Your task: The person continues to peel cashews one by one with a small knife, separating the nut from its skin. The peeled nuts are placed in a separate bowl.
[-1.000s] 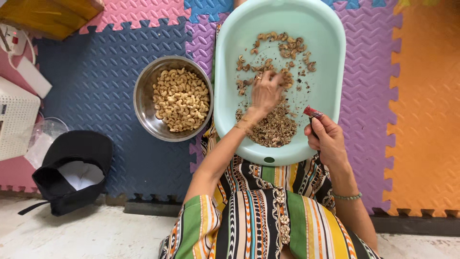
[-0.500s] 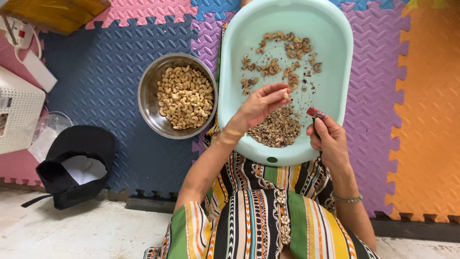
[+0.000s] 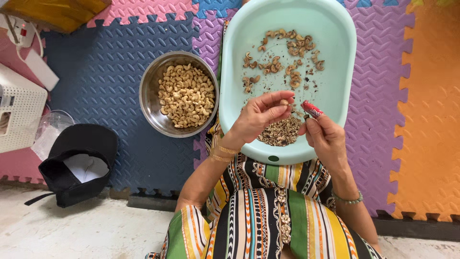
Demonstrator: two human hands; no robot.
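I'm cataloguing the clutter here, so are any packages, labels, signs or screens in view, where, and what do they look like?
No signs or screens show.
White perforated box: left edge, on the pink mat; small dark label on its front.
White plug block: upper left corner, with a red spot.
Yellow-brown box: top left, partly cut off, plain.

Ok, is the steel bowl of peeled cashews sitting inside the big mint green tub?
No, the steel bowl of peeled cashews sits on the blue foam mat beside the mint green tub, outside its rim.
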